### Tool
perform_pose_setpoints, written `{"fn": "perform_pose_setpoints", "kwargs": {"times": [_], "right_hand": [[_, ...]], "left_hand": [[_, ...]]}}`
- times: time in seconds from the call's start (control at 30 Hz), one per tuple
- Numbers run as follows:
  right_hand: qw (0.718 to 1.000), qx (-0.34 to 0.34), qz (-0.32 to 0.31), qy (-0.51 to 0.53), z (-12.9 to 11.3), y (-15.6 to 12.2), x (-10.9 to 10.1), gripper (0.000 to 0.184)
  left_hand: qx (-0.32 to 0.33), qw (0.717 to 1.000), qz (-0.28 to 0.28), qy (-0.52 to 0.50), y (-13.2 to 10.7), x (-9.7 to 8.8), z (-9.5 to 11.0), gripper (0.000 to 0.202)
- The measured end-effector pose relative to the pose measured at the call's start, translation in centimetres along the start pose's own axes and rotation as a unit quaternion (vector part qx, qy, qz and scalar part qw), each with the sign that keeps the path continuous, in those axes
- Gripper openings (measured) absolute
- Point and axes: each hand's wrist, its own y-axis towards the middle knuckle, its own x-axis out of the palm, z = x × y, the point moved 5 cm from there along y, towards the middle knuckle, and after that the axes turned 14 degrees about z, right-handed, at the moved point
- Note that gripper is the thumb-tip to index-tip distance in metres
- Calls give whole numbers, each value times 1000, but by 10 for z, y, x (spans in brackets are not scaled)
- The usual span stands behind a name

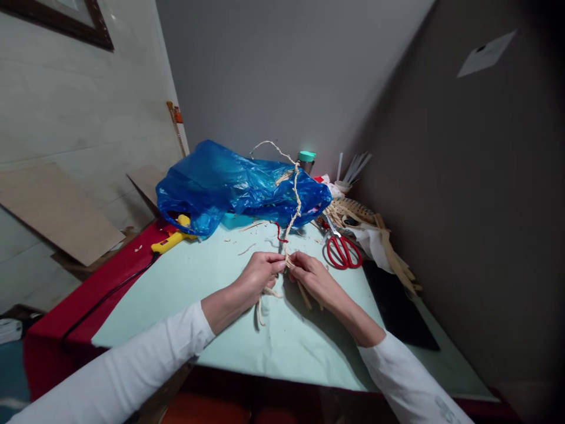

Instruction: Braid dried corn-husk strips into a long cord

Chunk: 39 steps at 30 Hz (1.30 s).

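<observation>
A long, pale, knobbly braided cord (pixel 296 197) rises from between my hands and curves over to the left at its top. It looks made of dried plant strips. My left hand (pixel 260 272) pinches its lower end from the left, and my right hand (pixel 309 272) pinches the same spot from the right. Loose pale strips (pixel 261 309) hang below my left hand, and flat strips (pixel 304 296) stick out under my right. A short piece of red yarn (pixel 279 232) lies by the cord, just above my fingers. The fingertips partly hide the cord's end.
Behind the cord lies a crumpled blue plastic bag (pixel 212 182). A yellow glue gun (pixel 174 238) with a black cable is at left; red-handled scissors (pixel 342 250) at right. A black mat (pixel 397 306), a bundle of strips (pixel 391 247) and a green-lidded bottle (pixel 306 159) also stand or lie around.
</observation>
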Motion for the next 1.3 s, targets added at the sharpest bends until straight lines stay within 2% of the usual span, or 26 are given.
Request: {"fn": "perform_pose_setpoints", "kwargs": {"times": [0.1, 0.2, 0.27, 0.37, 0.47, 0.57, 0.73, 0.9, 1.0, 1.13, 1.17, 1.23, 1.3], "right_hand": [[1000, 8, -19, -1, -1, -1, -1, 16], [999, -16, -42, 8, -7, -5, -1, 18], [999, -36, -37, -11, -10, -6, -2, 21], [993, -58, 6, -99, -11, -8, -6, 26], [974, -80, 49, -208, -14, -12, -8, 24], [952, -122, 46, -277, -20, -19, -2, 21], [940, -192, 14, -280, -28, -30, 14, 21], [922, -212, -13, -322, -27, -32, 21, 24], [943, -187, 4, -275, -29, -30, 11, 22], [983, -66, 117, -125, -25, -20, -16, 32], [989, -37, 121, -81, -21, -17, -17, 31], [997, 12, 69, 27, -14, -13, -9, 27], [988, 63, -3, 138, -6, -10, 5, 28]], "left_hand": [[-5, 1000, 2, 17, -3, 0, 3, 12], [5, 999, 18, 44, -4, -1, 8, 11], [25, 997, 34, 60, -4, -2, 10, 13], [53, 994, 57, 78, -2, -4, 7, 14], [77, 989, 75, 106, -1, -6, 2, 12], [94, 984, 78, 129, 0, -6, -1, 7], [55, 991, 57, 109, -1, -8, 1, 8], [21, 998, 20, 52, -8, -9, 8, 16], [28, 998, 32, 41, -12, -10, 11, 18], [41, 997, 52, 47, -14, -9, 12, 19], [51, 996, 52, 53, -14, -8, 12, 19], [70, 995, 43, 60, -14, -6, 11, 18], [95, 992, 28, 79, -13, -5, 11, 18]]}}
